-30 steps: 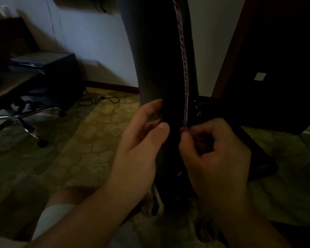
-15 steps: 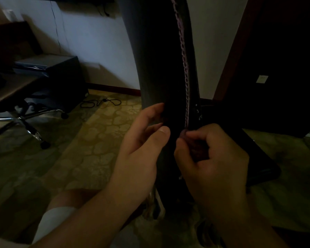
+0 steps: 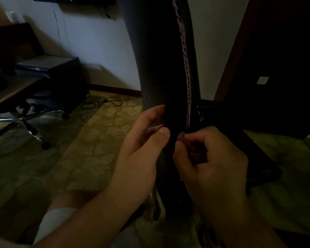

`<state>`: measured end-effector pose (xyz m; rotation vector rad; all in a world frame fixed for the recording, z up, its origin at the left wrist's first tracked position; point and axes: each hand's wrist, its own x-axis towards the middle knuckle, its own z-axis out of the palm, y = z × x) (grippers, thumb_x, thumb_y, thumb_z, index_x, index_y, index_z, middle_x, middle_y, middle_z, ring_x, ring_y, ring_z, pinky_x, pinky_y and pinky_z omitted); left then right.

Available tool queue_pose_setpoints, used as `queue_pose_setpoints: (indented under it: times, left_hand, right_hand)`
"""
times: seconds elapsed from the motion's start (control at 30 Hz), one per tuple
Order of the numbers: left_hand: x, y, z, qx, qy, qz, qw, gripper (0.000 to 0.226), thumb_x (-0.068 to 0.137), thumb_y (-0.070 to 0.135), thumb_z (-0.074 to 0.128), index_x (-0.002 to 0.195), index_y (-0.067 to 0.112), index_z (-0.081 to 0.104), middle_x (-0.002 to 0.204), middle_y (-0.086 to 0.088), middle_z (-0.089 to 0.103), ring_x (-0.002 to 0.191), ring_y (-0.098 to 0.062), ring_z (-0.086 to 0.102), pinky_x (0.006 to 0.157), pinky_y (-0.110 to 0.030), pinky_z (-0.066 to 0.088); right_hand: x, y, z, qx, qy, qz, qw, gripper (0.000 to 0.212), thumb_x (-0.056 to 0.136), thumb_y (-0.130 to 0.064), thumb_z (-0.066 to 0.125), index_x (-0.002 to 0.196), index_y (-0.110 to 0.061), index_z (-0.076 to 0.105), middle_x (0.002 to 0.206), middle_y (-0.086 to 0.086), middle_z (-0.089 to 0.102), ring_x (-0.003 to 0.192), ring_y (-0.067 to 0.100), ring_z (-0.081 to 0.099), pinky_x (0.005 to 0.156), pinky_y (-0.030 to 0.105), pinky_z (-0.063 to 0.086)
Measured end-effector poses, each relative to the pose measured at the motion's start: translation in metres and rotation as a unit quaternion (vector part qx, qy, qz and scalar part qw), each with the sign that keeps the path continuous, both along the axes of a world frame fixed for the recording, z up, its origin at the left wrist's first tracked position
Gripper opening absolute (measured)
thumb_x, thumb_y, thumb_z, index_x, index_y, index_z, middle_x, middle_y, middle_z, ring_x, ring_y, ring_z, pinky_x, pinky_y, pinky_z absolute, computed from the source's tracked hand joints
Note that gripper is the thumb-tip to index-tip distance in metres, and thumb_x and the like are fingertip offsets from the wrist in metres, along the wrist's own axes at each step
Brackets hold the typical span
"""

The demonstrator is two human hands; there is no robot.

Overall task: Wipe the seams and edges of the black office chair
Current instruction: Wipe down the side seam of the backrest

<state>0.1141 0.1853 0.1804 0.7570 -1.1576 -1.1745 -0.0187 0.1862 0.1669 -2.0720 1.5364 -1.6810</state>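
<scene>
My right hand (image 3: 211,163) is curled, its fingers (image 3: 193,136) pinching something small and dark I cannot make out, right at the bottom end of the pink stitched seam (image 3: 185,68). My left hand (image 3: 143,149) grips the edge of the black chair back (image 3: 156,59), thumb in front, fingers wrapped behind. The chair back rises to twelve o'clock; another chair's wheeled base (image 3: 29,120) stands at nine o'clock on the patterned carpet (image 3: 89,144).

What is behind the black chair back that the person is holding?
Behind the chair back a pale wall and a dark red baseboard show on the left, a dark doorway on the right. Whatever lies straight behind is covered by the chair back.
</scene>
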Motion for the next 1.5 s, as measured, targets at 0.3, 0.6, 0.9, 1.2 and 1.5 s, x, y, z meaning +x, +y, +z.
queue_pose_setpoints:
  times: [0.3, 0.6, 0.9, 1.2, 1.5]
  left_hand:
    - [0.000, 0.000, 0.002, 0.006, 0.004, -0.004, 1.000, 0.039, 0.090, 0.015, 0.059, 0.129, 0.016, 0.062, 0.111, 0.007, 0.075, 0.105, -0.010, 0.070, 0.076, -0.013, 0.053]
    - [0.002, 0.000, 0.003, 0.016, 0.005, -0.009, 1.000, 0.043, 0.088, 0.018, 0.050, 0.130, 0.017, 0.061, 0.115, 0.006, 0.073, 0.106, -0.010, 0.070, 0.075, -0.013, 0.053]
    - [-0.001, 0.000, 0.006, 0.018, 0.016, 0.000, 1.000, 0.039, 0.087, 0.016, 0.061, 0.126, 0.013, 0.061, 0.107, 0.007, 0.076, 0.098, -0.007, 0.072, 0.071, -0.011, 0.052]
    - [0.000, 0.001, 0.007, 0.012, 0.012, 0.000, 1.000, 0.040, 0.085, 0.019, 0.060, 0.124, 0.012, 0.062, 0.102, 0.009, 0.076, 0.095, -0.005, 0.072, 0.069, -0.011, 0.052]
    - [0.002, -0.001, 0.001, 0.011, 0.000, 0.000, 1.000, 0.042, 0.086, 0.017, 0.050, 0.126, 0.013, 0.062, 0.108, 0.005, 0.076, 0.100, -0.009, 0.072, 0.072, -0.012, 0.053]
  right_hand:
    - [-0.004, -0.005, 0.001, 0.006, -0.073, -0.051, 0.996, 0.012, 0.085, -0.044, 0.060, 0.089, -0.034, 0.055, 0.078, -0.008, 0.062, 0.070, 0.003, 0.061, 0.057, 0.017, 0.051]
    - [-0.004, -0.005, 0.005, -0.002, -0.053, -0.046, 0.998, 0.011, 0.084, -0.044, 0.060, 0.089, -0.036, 0.055, 0.077, -0.013, 0.060, 0.069, 0.000, 0.060, 0.057, 0.008, 0.046]
    - [-0.010, -0.010, 0.010, -0.019, -0.024, -0.029, 0.999, 0.011, 0.086, -0.040, 0.060, 0.092, -0.032, 0.054, 0.075, -0.012, 0.058, 0.066, 0.001, 0.058, 0.054, 0.013, 0.048]
    - [-0.006, -0.006, 0.006, -0.023, -0.027, -0.033, 0.999, 0.016, 0.087, -0.037, 0.062, 0.089, -0.021, 0.062, 0.077, -0.005, 0.061, 0.070, 0.003, 0.059, 0.060, 0.008, 0.045]
    - [-0.004, -0.005, 0.011, -0.013, -0.079, -0.025, 0.996, 0.009, 0.084, -0.040, 0.062, 0.088, -0.035, 0.056, 0.075, -0.018, 0.060, 0.072, -0.001, 0.062, 0.057, 0.005, 0.045]
